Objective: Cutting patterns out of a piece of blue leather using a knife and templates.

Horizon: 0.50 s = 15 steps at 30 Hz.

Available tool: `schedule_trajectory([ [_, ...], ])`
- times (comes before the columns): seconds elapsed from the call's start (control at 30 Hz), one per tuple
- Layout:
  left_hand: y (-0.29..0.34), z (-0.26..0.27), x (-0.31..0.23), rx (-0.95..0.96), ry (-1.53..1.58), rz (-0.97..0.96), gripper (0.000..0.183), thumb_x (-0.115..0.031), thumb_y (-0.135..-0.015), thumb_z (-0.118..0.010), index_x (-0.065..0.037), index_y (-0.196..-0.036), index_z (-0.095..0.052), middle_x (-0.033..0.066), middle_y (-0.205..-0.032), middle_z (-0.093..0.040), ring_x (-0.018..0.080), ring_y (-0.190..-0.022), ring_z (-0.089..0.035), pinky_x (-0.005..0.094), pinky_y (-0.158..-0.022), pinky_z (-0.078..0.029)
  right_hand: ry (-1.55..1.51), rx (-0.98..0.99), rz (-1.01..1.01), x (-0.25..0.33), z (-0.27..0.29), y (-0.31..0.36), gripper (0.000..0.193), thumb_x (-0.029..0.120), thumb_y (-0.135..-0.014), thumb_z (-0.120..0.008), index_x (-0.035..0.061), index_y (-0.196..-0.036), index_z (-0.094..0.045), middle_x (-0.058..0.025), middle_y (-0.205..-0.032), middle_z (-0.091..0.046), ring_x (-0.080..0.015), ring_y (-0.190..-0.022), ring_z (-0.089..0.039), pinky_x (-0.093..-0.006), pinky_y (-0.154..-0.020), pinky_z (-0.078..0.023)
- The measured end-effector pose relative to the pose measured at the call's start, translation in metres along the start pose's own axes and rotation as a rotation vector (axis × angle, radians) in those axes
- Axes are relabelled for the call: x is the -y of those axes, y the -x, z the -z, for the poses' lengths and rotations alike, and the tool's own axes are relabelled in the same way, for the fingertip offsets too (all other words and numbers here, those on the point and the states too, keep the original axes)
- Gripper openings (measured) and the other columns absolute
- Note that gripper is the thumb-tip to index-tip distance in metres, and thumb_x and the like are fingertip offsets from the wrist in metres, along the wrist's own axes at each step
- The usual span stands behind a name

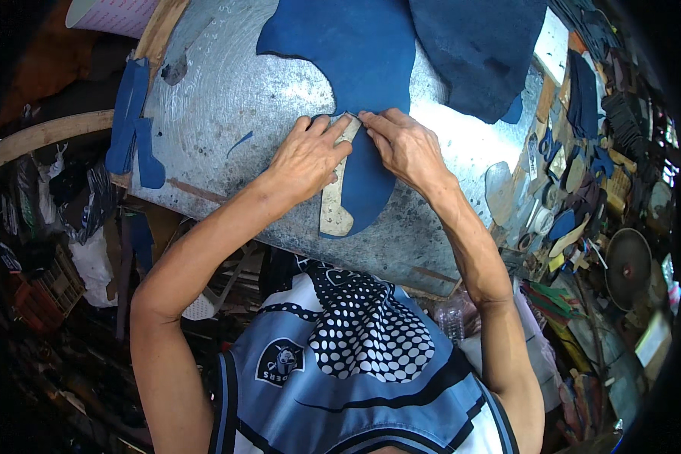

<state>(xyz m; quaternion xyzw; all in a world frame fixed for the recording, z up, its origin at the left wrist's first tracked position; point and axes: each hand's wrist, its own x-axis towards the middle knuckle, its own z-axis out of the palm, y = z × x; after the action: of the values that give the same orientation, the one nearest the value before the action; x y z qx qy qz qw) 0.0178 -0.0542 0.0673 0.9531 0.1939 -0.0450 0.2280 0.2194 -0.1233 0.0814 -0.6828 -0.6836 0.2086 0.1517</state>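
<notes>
A long, pale, worn template (334,198) lies on a piece of blue leather (376,181), near the metal tabletop's front edge. My left hand (310,150) holds the template down, its fingertips at the upper end and its thumb along the side. Close beside those fingertips, my right hand (405,145) is closed in a pinch at the template's top. Whatever is between its fingers is hidden or too small to make out. Above both hands the blue leather spreads into a wider, curved-edged sheet.
A darker blue sheet (480,57) lies at the table's far right. Cut blue strips (131,121) hang over the left edge of the metal tabletop (227,83). Scissors (550,145), tape rolls and scraps crowd the right side. A thin blue offcut (240,141) lies left of my hands.
</notes>
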Motion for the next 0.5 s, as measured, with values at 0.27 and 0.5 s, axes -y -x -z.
schedule_trajectory([
  [0.27, -0.002, 0.001, 0.000, 0.032, -0.007, 0.021, 0.049, -0.020, -0.069, -0.085, -0.008, -0.111, -0.065, 0.0148, -0.148, -0.045, 0.0288, -0.125, -0.048, 0.0419, -0.098, -0.039, -0.018, 0.060, -0.023, 0.002, 0.002, 0.000, 0.027, 0.012, -0.092, -0.062, 0.0097, -0.117, -0.070, -0.0139, -0.096, -0.066, -0.0329, -0.081, -0.068, -0.0429, -0.070, -0.058],
  [0.5, -0.004, 0.003, -0.001, 0.032, 0.007, 0.020, 0.053, -0.019, -0.068, -0.085, -0.006, -0.114, -0.064, 0.0150, -0.148, -0.045, 0.0300, -0.125, -0.049, 0.0424, -0.099, -0.039, -0.024, 0.091, -0.079, -0.001, 0.010, 0.011, 0.027, 0.012, -0.092, -0.061, 0.0082, -0.118, -0.070, -0.0137, -0.096, -0.066, -0.0338, -0.082, -0.068, -0.0434, -0.072, -0.057],
])
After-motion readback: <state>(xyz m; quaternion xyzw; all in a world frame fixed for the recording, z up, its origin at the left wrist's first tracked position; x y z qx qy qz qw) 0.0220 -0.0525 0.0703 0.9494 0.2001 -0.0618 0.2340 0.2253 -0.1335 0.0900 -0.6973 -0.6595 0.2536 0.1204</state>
